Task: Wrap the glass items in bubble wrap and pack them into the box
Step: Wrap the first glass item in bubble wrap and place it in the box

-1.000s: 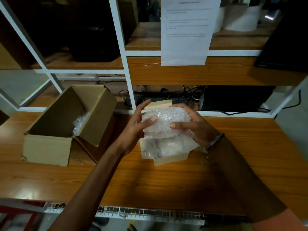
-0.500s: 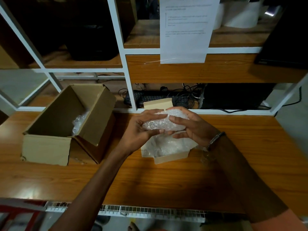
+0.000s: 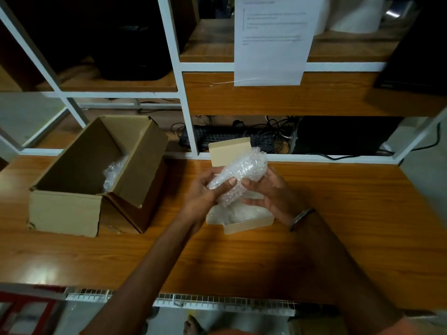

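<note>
Both hands hold a bubble-wrapped bundle (image 3: 238, 176) above the wooden table (image 3: 338, 226). My left hand (image 3: 205, 192) grips its lower left end with the thumb on top. My right hand (image 3: 268, 192) cups its right side. The glass inside cannot be made out. Under the bundle lies a small open beige box (image 3: 246, 224) with white wrap in it, its lid (image 3: 228, 149) standing up behind. An open cardboard box (image 3: 72, 209) sits at the left, with a wrapped bundle (image 3: 113, 174) inside.
A white metal shelf frame (image 3: 185, 112) with wooden shelves rises behind the table. A printed sheet (image 3: 271, 39) hangs from it. A black keyboard (image 3: 225, 139) and cables lie on the low shelf. The table's front edge has a wire rail (image 3: 217, 302).
The bundle has been turned and rolled tighter between my hands, from an upright wad into a slanted roll pointing up-right. Both hands stay over the small beige box.
</note>
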The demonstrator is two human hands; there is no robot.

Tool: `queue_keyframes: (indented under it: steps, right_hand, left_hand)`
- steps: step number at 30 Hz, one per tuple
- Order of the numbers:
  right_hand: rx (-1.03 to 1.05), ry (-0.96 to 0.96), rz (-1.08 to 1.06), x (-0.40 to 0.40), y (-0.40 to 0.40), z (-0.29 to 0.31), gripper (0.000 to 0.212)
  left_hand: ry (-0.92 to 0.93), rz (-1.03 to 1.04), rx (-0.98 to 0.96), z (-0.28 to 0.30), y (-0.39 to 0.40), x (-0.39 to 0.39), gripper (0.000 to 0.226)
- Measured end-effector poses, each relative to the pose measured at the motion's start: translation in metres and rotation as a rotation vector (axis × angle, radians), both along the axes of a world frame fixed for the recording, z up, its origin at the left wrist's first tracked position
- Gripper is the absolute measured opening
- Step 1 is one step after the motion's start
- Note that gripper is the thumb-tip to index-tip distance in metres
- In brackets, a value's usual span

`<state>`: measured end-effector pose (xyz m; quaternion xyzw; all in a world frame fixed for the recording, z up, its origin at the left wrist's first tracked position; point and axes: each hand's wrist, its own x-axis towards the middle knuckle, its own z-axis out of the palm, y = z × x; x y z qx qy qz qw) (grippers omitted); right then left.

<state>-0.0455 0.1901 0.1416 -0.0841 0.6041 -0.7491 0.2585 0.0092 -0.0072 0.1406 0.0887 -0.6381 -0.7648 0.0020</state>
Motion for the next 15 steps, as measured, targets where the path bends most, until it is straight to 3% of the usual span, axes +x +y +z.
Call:
queue_keyframes:
  steps: [4,6,9,12,15]
  right_hand:
    - [0.032,-0.179,-0.139,0.011,-0.015,-0.044,0.043]
    - [0.163,-0.194,-0.178,0.008,-0.017,-0.063,0.043]
    - [0.525,-0.103,-0.182,-0.006,-0.018,-0.084,0.072]
    - [0.695,-0.035,-0.210,-0.025,-0.026,-0.086,0.091]
    - [0.846,0.109,-0.164,-0.040,-0.045,-0.081,0.084]
  left_hand:
    - [-0.271,0.014,-0.038,-0.056,0.021,0.003,0.046]
    - [-0.359,-0.070,-0.179,-0.077,0.016,0.004,0.041]
    - [-0.159,-0.020,-0.677,-0.107,-0.005,-0.001,0.017]
    - [-0.069,0.158,-0.935,-0.117,-0.022,-0.006,0.038]
    - [-0.027,0.138,-1.238,-0.129,-0.029,-0.014,0.065]
